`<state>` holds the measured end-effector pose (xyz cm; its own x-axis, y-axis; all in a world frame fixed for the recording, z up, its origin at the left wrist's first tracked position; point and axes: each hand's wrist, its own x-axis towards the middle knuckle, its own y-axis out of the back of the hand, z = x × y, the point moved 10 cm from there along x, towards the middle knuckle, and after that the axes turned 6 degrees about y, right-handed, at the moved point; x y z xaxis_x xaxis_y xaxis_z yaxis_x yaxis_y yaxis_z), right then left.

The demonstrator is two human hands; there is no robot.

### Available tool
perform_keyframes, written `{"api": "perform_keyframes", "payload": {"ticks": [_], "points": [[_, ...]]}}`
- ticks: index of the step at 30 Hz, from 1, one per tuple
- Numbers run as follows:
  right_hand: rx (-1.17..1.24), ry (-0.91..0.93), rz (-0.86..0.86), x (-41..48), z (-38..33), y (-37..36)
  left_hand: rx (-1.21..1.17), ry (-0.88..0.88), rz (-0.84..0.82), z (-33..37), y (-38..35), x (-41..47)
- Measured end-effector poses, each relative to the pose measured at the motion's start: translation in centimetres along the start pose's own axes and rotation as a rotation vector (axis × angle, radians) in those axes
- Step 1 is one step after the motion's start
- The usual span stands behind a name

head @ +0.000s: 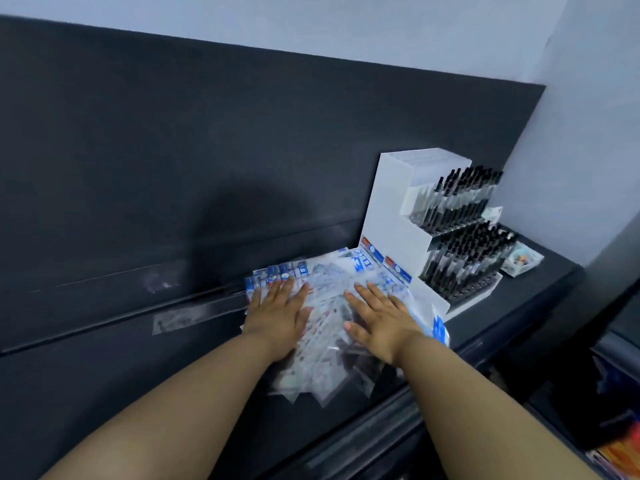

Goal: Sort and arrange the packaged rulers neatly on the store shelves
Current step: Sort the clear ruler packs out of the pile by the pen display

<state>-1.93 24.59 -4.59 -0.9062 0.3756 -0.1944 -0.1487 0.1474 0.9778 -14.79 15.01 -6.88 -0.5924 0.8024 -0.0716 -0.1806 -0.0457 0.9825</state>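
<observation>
Nearby, pens (460,216) in tiered rack (391,202)

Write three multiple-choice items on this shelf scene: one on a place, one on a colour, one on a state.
1. Where is the white tiered pen display stand?
A. Right of the clear-packaged rulers
B. Left of them
C. On top of them

2. What colour is the shelf?
A. Red
B. Dark grey
C. Yellow

3. How are the left hand and right hand?
A. Clenched fists
B. Flat, palms down
C. Raised off the shelf

Answers: A, the stand sits right of the clear-packaged rulers; B, the shelf's surface is dark; B, fingers spread on the packets.
</observation>
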Motion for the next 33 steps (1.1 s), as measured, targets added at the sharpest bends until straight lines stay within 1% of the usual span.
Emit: {"api": "perform_keyframes", "payload": {"ticks": [2,4,8,10,12,16,21,25,33], "points": [[0.014,0.059,-0.007,1.8,0.9,0.1,-0.016,0.076,-0.016,-0.3,-0.4,1.0],[-0.003,0.147,-0.035,3.2,1.2,-0.4,-0.02,0.113,-0.001,0.1,-0.4,1.4],[0.014,0.309,-0.003,5.2,1.1,-1.1,-0.121,0.125,0.115,1.2,0.9,1.6],[0.021,0.361,0.008,6.1,0.8,-1.1,-0.155,0.119,0.12,1.8,1.0,1.5],[0.0,0.394,0.029,6.9,0.4,-0.7,-0.119,0.114,0.126,2.2,1.0,1.1],[0.036,0.413,0.068,7.4,0.4,-0.9,0.002,0.196,0.087,2.2,0.2,-0.5],[0.06,0.393,0.131,7.8,0.8,-1.5,0.03,0.291,0.003,2.1,-0.7,-1.1],[0.039,0.376,0.148,7.6,0.7,-1.4,-0.007,0.32,-0.005,2.1,-1.1,-1.6],[0.005,0.362,0.131,7.0,0.7,-1.2,-0.012,0.315,0.02,2.2,-1.2,-1.8]]}}
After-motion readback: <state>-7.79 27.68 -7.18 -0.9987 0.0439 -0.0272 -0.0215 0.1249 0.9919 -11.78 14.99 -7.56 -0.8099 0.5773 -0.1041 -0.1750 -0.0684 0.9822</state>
